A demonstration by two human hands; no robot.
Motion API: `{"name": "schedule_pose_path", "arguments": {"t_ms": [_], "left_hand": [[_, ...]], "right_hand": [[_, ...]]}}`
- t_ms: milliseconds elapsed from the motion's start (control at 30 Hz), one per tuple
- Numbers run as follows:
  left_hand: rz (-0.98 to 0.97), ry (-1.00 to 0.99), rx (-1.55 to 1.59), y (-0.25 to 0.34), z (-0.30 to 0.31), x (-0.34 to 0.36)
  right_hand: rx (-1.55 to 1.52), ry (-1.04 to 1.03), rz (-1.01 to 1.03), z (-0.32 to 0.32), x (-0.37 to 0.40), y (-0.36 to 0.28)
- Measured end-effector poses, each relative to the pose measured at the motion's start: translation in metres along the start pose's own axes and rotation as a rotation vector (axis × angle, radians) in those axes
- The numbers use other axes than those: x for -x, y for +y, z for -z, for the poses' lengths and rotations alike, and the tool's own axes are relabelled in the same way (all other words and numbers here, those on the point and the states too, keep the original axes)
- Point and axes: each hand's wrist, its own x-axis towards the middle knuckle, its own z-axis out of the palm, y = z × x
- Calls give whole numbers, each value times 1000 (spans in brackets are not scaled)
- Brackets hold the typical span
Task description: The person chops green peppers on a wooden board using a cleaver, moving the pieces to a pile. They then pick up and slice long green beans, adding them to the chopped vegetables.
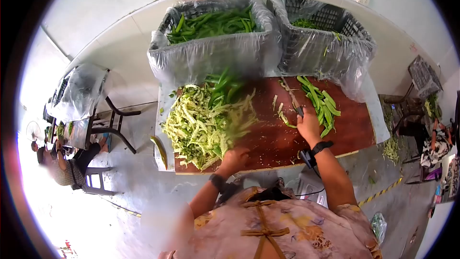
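Note:
My right hand (308, 124) is wrapped round the dark handle of a knife (293, 100), its blade pointing away from me over the brown board (268, 139). Just beyond that hand, to the right, lies a small pile of long green peppers (326, 108). A few pale strips (282, 114) are scattered left of the blade. My left hand (235, 160) is low at the board's near edge, against a big heap of pale, seedy strips like pepper cores (199, 127); its fingers are blurred. More green peppers (223, 89), smeared, lie at the heap's far side.
Behind the board stand two plastic-lined crates: the left crate (211, 50) holds many green peppers, the right crate (326, 43) a smaller green amount. One pepper (159, 152) lies left of the board. A seated person (72, 165) is at far left, another person (436, 141) at far right.

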Motion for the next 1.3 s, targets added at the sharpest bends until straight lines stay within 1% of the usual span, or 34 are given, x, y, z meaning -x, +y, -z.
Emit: {"name": "schedule_pose_path", "arguments": {"t_ms": [33, 100, 167, 200, 233, 300, 333, 367, 433, 467, 533, 567, 633, 667, 700, 767, 833, 900, 933, 967, 1033, 1067, 1100, 1167, 1200, 1233, 1300], "left_hand": [[-23, -30, 0, -4, 3, 1], [-71, -57, 29, -11, 8, 2], [-121, -88, 61, -14, 12, 2], [-153, -111, 83, -13, 15, 1], [-186, -138, 104, -13, 18, 1], [-206, -179, 138, -14, 21, -1], [-210, -197, 167, -14, 22, -2], [-224, -215, 172, -13, 24, -3], [-203, -261, 150, -7, 30, -3], [-212, -276, 153, -8, 30, -3], [-237, -291, 159, -10, 28, -5], [-246, -298, 162, -10, 28, -5], [-256, -289, 184, -7, 30, -7], [-259, -288, 182, -5, 32, -8], [-258, -276, 176, -3, 34, -7], [-249, -261, 168, -7, 35, -4], [-416, -220, 42, -21, 35, -4], [-375, -188, -32, -30, 44, 0], [-346, -169, -98, -28, 52, 3], [-330, -164, -104, -26, 60, 7], [-230, -26, 92, -17, 76, 12], [-161, -8, 77, -19, 78, 16], [-157, -8, 74, -22, 80, 18], [-88, 4, 104, -29, 82, 24], [-67, -15, 109, -26, 85, 25], [-64, -15, 108, -27, 85, 25], [-110, -12, 94, -26, 85, 22]], "right_hand": [[23, -28, 36, -4, 10, -10], [-79, 24, 83, -14, 42, -29], [-167, -34, 115, -8, 72, -43], [-211, -27, 104, -6, 87, -47], [-205, -19, 81, -5, 101, -47], [-346, 127, 17, -1, 127, -41], [-404, 88, -184, 10, 139, -41], [-398, 101, -202, 14, 149, -34], [-248, 286, -314, 21, 168, -16], [-242, 292, -330, 23, 173, -8], [-114, 286, -352, 27, 178, 1], [-109, 293, -359, 23, 181, 0], [44, 182, -394, 13, 178, -22], [70, 103, -391, 10, 176, -35], [67, 104, -389, 6, 174, -41], [-113, 121, -139, 2, 170, -48], [-148, 81, -91, 8, 155, -52], [33, 128, -53, 1, 137, -39], [24, 214, -42, -1, 125, -34], [14, 203, -33, -4, 116, -31], [128, 224, -155, -6, 103, -32], [111, 184, -184, -10, 104, -36], [108, 180, -183, -13, 108, -46], [97, 39, -147, -21, 129, -68], [28, 48, -61, -24, 140, -76], [27, 46, -60, -25, 147, -83], [-201, 160, 146, -24, 158, -92]]}}
